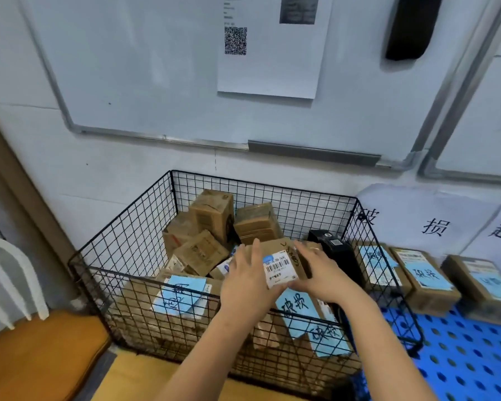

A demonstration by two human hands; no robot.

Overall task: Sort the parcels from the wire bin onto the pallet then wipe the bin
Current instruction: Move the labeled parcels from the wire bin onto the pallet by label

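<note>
Both arms reach forward over the bin (122, 235). Left hand (248, 280) and right hand (323, 273) clamp a labelled parcel (281, 264) between them, thumbs under its near edge, above the other parcels and left of the pallet (460, 360).

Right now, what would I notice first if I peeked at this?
The left hand and right hand hold a small barcode-labelled parcel over a black wire bin heaped with brown boxes. Right of it, boxes with blue notes sit on a bright blue pallet.
</note>
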